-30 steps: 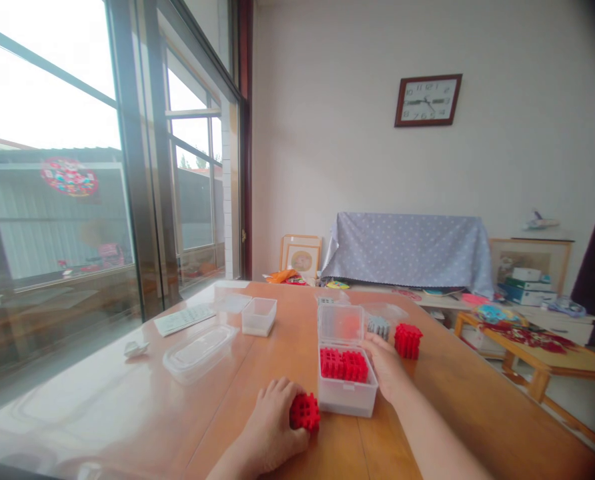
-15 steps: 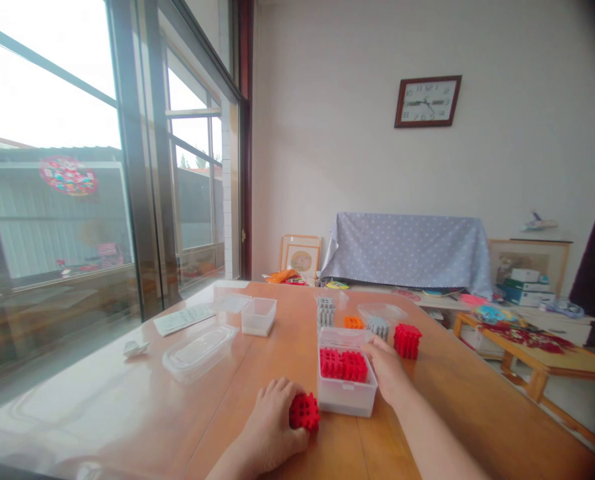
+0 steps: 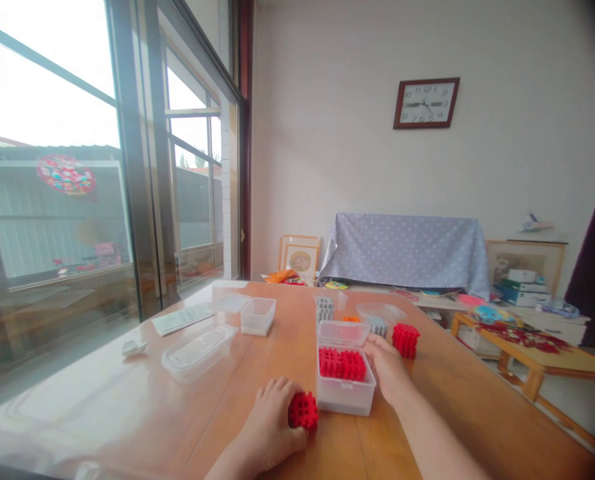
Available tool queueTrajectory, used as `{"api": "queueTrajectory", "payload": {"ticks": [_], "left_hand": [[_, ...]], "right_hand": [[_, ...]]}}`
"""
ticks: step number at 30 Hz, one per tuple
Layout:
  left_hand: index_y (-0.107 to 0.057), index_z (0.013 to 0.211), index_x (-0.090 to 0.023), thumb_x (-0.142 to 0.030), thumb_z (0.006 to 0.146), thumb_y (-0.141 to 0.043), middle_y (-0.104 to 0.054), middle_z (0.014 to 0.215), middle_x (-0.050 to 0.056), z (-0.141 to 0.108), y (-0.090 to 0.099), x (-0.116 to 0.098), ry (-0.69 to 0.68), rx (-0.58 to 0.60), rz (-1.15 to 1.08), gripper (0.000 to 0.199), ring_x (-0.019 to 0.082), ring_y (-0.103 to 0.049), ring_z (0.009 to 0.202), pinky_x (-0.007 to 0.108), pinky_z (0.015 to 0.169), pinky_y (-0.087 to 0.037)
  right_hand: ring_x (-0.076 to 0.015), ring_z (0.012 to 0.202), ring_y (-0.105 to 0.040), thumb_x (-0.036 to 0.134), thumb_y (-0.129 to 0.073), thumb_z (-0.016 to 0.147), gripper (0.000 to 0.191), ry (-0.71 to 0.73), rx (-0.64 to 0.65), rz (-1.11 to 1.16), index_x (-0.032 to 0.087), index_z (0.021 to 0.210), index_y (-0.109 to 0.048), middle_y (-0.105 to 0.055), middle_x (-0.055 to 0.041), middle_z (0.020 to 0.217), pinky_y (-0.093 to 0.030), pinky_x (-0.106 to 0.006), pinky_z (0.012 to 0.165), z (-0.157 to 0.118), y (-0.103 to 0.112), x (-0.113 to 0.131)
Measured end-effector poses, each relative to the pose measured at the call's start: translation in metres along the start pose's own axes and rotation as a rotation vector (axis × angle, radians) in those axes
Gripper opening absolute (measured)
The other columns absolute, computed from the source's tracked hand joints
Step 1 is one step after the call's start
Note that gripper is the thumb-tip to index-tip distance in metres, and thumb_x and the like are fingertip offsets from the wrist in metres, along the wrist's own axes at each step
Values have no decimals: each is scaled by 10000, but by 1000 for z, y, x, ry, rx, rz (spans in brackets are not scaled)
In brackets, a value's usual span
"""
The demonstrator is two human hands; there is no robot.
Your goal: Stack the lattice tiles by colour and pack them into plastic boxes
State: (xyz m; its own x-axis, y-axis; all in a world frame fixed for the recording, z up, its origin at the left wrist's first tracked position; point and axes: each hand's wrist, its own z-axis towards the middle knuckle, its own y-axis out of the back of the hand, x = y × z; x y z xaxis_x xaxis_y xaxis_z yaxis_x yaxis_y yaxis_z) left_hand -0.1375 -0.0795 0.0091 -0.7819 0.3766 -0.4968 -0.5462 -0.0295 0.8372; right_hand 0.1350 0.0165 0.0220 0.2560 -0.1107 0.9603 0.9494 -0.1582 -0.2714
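My left hand (image 3: 278, 417) is closed around a stack of red plastic building blocks (image 3: 303, 411) with square holes, resting low over the table just left of a clear plastic box (image 3: 345, 398). Two groups of similar red blocks (image 3: 341, 364) lie inside that box. Its hinged lid (image 3: 342, 333) is tilted up at the far side. My right hand (image 3: 385, 365) grips the box at its right rear corner, by the lid; some of its fingertips are hidden behind the lid.
Behind the box stand grey blocks (image 3: 324, 309), an orange block (image 3: 351, 319) and more grey blocks (image 3: 377, 325). Another red stack (image 3: 405, 341) stands to the right. Leftward on the table (image 3: 247, 360) are a clear lid (image 3: 200, 353), a small open container (image 3: 258, 317) and a printed sheet (image 3: 183, 319).
The box's lid has risen a little at the back, with my right hand at its corner. My left hand keeps the red blocks in nearly the same place.
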Motion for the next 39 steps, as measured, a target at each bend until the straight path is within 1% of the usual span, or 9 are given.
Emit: {"api": "queueTrajectory", "payload": {"ticks": [4, 7, 11, 14, 19, 25, 31, 35, 39], "left_hand": [[-630, 1021, -271, -288, 676, -710, -636, 1086, 19, -1, -1, 1, -7, -15, -15, 355, 240, -555, 1032, 350, 912, -382], [-644, 1041, -281, -309, 682, -735, -636, 1083, 16, -2, 0, 0, -18, -25, -22, 371, 246, -553, 1028, 358, 919, -380], [-662, 1086, -302, -402, 653, -821, -637, 1101, 15, -2, 1, 1, -25, -18, -35, 472, 270, -548, 1053, 365, 923, -389], [-668, 1139, -326, -476, 631, -864, -640, 1133, 15, -3, 3, 1, -31, -8, -50, 565, 286, -546, 1081, 375, 932, -392], [-666, 1177, -363, -499, 667, -860, -640, 1153, 13, -5, 5, 0, -51, -20, -79, 562, 292, -545, 1101, 387, 947, -395], [-613, 1261, -364, -453, 747, -821, -616, 1197, 25, -10, 6, -1, -80, -119, -152, 561, 281, -533, 1144, 398, 987, -401], [-585, 1307, -356, -423, 813, -787, -613, 1213, 44, -12, 7, 0, -158, -202, -165, 538, 287, -527, 1159, 444, 1020, -392], [-583, 1328, -364, -425, 831, -782, -619, 1227, 52, -15, 14, -8, -242, -251, -151, 539, 292, -527, 1159, 459, 1020, -393], [-545, 1385, -394, -431, 848, -765, -621, 1225, 52, -16, 22, -23, -314, -259, -141, 582, 293, -537, 1139, 469, 1007, -407]], "right_hand": [[-259, 939, -709, 402, -771, 640, 480, 50, -174, -60, 206, 1073, -700, -780, -45, 962, -523, -333, 754, -3, 9, -2], [-244, 1078, -646, 441, -747, 680, 470, 107, -311, -94, 229, 1094, -679, -735, -37, 1104, -490, -300, 776, -17, 14, -3], [-211, 994, -636, 482, -690, 774, 436, 262, -377, -157, 240, 1135, -659, -705, -19, 1041, -469, -282, 754, -48, 13, -2], [-213, 926, -637, 519, -648, 840, 415, 323, -309, -249, 230, 1139, -651, -703, -25, 989, -487, -304, 784, -73, 4, 0], [-230, 916, -655, 531, -579, 911, 358, 378, -69, -395, 213, 1056, -651, -722, -60, 1014, -502, -327, 841, -105, -18, -3], [-219, 844, -660, 472, -517, 965, 280, 472, 110, -566, 237, 953, -668, -728, -38, 937, -503, -310, 775, -119, -37, -14], [-228, 910, -670, 399, -501, 982, 252, 565, 184, -739, 254, 1065, -690, -736, -52, 1013, -509, -343, 839, -127, -52, -3], [-259, 1029, -684, 385, -538, 957, 308, 510, 242, -752, 247, 1193, -681, -741, -81, 1122, -512, -386, 929, -125, -60, 9], [-252, 1019, -709, 395, -547, 949, 334, 383, 366, -568, 224, 1197, -691, -756, -84, 1120, -537, -376, 919, -120, -64, 15]]}}
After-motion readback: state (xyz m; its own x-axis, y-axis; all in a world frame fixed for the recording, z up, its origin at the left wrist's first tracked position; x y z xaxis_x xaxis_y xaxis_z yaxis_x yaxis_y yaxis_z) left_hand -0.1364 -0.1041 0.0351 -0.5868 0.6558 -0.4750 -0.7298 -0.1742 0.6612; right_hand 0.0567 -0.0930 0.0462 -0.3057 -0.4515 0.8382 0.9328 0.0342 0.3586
